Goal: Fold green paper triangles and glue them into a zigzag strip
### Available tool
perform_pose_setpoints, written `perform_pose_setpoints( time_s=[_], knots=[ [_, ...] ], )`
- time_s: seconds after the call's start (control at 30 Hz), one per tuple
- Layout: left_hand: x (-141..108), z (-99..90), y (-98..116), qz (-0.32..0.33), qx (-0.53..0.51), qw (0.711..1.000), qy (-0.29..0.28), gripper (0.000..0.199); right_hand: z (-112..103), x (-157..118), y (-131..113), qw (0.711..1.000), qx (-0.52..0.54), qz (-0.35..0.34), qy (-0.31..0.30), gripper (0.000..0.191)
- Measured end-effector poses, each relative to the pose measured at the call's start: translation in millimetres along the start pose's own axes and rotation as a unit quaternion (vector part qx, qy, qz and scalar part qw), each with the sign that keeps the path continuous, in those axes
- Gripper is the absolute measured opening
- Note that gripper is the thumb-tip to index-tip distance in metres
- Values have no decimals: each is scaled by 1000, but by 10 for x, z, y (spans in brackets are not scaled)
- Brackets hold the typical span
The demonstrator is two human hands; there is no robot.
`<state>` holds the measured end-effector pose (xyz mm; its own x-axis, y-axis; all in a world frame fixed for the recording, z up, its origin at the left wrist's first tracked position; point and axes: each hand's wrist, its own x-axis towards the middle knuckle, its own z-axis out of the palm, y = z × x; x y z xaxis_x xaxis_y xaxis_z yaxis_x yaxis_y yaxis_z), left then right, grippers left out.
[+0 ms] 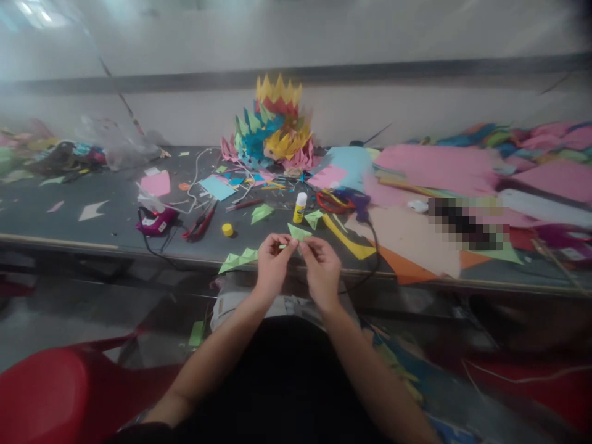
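Note:
Between my two hands is a folded light-green paper piece [300, 232], its pointed tip turned away from me. My left hand [276, 259] pinches its left side, and my right hand [321, 265] pinches the right side, thumbs close together. Just beyond stands an uncapped glue stick [299, 208], with its yellow cap [227, 230] lying to the left. A joined row of green folded triangles [237, 259] rests at the table edge beside my left hand. Other green folded pieces [262, 213] lie past my hands.
A layered paper model [271, 132] in yellow, red, blue and pink stands at the back. Red-handled pliers [200, 223] and a purple device [156, 220] with a cord are at left. Scissors [335, 201] and coloured sheets [430, 166] spread right. A red stool [50, 394] stands lower left.

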<state>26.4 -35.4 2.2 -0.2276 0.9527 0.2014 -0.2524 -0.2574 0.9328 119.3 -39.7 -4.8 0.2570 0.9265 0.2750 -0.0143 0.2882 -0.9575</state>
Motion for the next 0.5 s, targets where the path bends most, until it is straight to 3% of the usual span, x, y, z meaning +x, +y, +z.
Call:
perform_pose_setpoints(
  time_s=[0.07,0.13,0.23,0.3,0.5],
  knots=[
    [99,-135,5,61,205,977,-13,10,-110,126,20,999,-30,4,-41,21],
    [202,-265,17,117,372,919,-53,13,-238,268,22,990,-85,13,-114,22],
    [307,-375,19,144,505,835,-166,14,-409,461,-16,968,-180,7,-175,20],
    [337,-396,7,141,546,801,-202,14,-494,550,-45,957,-221,4,-188,19],
    [374,-480,21,148,515,810,-237,14,-631,599,-19,941,-249,49,-224,25]
  ],
)
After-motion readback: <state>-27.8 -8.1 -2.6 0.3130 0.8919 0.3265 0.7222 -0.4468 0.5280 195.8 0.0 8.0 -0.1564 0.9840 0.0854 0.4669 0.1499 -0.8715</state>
